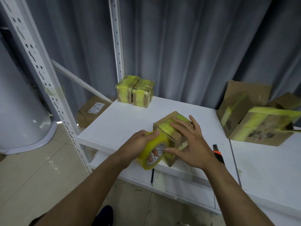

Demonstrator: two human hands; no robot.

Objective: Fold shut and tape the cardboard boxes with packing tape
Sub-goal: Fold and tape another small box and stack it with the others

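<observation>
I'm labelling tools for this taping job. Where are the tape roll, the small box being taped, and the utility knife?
tape roll (151, 145): head view, on its yellow outer band.
small box (176, 138): head view, on its bare cardboard side.
utility knife (217, 152): head view, on its orange band.

Left hand (140, 141) gripping yellow tape roll (153, 150), right hand (190, 141) pressing flat on small cardboard box (169, 126), white shelf (123, 121)

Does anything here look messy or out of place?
Yes. The large box on the right looks battered, one flap standing open, its yellow tape ragged. A utility knife lies loose near the front edge of the shelf.
</observation>
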